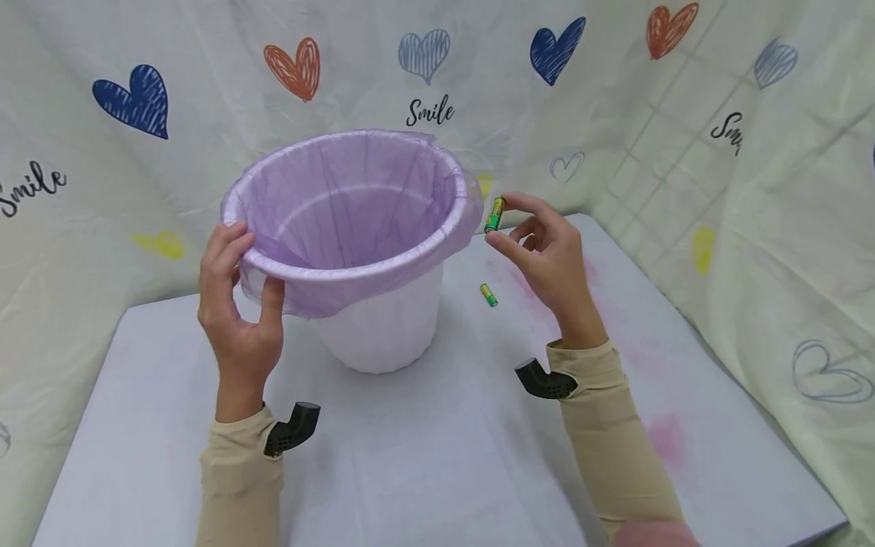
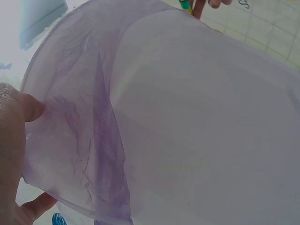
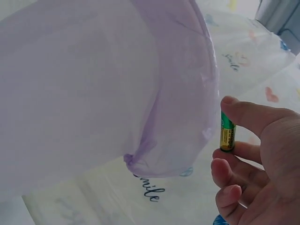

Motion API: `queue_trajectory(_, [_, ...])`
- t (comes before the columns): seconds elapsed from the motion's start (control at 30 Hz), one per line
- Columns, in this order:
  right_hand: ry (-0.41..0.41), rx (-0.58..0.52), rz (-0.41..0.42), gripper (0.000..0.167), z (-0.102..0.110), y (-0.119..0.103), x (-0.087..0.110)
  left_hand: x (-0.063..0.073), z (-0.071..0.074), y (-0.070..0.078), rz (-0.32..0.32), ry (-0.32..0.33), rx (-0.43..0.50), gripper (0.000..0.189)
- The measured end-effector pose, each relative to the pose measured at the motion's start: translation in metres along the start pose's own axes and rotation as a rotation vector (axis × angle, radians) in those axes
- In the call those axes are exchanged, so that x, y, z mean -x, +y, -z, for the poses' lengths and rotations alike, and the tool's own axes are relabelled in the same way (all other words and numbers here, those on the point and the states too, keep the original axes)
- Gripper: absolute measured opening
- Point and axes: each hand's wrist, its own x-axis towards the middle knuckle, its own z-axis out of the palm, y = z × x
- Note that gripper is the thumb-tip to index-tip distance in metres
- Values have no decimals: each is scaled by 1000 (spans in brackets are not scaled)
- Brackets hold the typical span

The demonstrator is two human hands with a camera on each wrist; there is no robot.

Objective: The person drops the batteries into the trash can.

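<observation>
A white trash can (image 1: 383, 334) stands on the table, tilted slightly toward me. Over its rim folds a thin purple trash bag (image 1: 355, 279), which also lines the inside. My left hand (image 1: 239, 319) grips the can's left rim through the bag, thumb outside and fingers over the edge. Just off the right rim, my right hand (image 1: 547, 258) pinches a green and yellow battery (image 1: 495, 215) by its two ends, between thumb and index finger. In the right wrist view that battery (image 3: 228, 132) is upright, beside the bag's edge.
A second green and yellow battery (image 1: 488, 295) lies on the white table (image 1: 410, 456), right of the can. Behind the table hangs a pale curtain (image 1: 492, 114) printed with hearts and "Smile". Pink stains mark the table's right side.
</observation>
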Motion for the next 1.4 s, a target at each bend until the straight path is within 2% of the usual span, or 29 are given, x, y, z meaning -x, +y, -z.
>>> queue_trajectory(0.63, [-43,93,-30,46,-16,0,-6,0,-1,2,0,1,5,39])
queue_trajectory(0.97, [0,37,39,43,-16,-6,-11,0,-1,2,-4,5,9,39])
queue_trajectory(1.4, [-5,-2,56,45,-18,-26,-13,0,0,0,-8,6,11,39])
